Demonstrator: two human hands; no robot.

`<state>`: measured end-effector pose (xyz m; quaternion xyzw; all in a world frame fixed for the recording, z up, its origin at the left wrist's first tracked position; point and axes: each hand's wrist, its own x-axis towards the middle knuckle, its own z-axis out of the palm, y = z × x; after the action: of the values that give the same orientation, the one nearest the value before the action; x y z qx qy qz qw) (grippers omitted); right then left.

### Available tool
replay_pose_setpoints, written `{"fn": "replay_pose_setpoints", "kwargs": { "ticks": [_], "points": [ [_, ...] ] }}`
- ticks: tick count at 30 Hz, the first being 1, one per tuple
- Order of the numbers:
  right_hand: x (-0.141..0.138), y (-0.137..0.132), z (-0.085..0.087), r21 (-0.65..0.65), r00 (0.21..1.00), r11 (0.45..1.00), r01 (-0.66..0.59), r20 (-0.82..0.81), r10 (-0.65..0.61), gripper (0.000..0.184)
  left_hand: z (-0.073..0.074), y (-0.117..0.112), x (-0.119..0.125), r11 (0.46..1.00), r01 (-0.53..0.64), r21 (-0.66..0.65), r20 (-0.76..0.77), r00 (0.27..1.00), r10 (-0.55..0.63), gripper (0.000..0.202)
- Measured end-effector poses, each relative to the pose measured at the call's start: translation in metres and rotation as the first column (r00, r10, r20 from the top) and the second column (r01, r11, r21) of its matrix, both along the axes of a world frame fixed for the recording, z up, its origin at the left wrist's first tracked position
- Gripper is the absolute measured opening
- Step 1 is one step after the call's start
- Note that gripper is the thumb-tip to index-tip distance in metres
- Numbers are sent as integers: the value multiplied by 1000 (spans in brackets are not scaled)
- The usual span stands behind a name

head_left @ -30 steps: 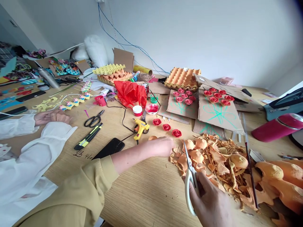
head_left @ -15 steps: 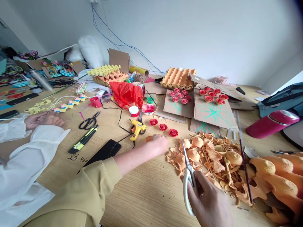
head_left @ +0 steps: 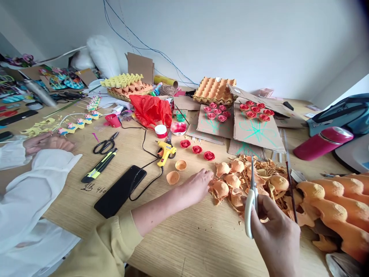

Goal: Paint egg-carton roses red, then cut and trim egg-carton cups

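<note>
My right hand (head_left: 273, 227) holds scissors (head_left: 251, 207) with pale handles, their blades pointing up and away over the pile of orange egg-carton pieces. My left hand (head_left: 200, 184) is at the left edge of that pile, its bent fingers closed on the torn rim of a rough-cut egg-carton cup (head_left: 220, 189). Part of its grip is hidden behind the knuckles. Left of it, two trimmed orange cups (head_left: 173, 177) lie on the table. Three red paper-pulp roses (head_left: 196, 149) sit in a row beyond. Orange scraps (head_left: 259, 173) lie around the cups.
A yellow glue gun (head_left: 166, 152), black phone (head_left: 120, 191), utility knife (head_left: 99, 165) and black scissors (head_left: 106, 145) lie to the left. Cardboard with red roses (head_left: 256, 132) stands behind. At right are an egg tray (head_left: 343, 204) and red flask (head_left: 323, 143). A co-worker's hands (head_left: 49, 142) are far left.
My left hand has moved right to the pile, leaving two trimmed cups visible beside the glue gun. The scissors in my right hand have shifted right, blades more upright. The view has turned slightly.
</note>
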<state>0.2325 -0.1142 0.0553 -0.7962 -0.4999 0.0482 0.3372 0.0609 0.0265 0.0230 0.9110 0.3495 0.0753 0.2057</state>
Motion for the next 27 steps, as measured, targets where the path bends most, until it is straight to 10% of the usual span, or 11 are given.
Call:
{"fn": "replay_pose_setpoints", "kwargs": {
  "ticks": [10,17,27],
  "points": [
    [-2,10,2,10,998,1000,11,-55,-11,42,3,7,25,936,293,198,-67,956,-285,36],
    [-8,11,1,9,996,1000,29,-81,-28,42,6,2,-10,989,74,131,243,964,-105,39],
    [-9,17,-6,-40,991,999,-31,-134,26,44,1,-2,-12,990,140,-9,323,937,-129,51]
  ]
}}
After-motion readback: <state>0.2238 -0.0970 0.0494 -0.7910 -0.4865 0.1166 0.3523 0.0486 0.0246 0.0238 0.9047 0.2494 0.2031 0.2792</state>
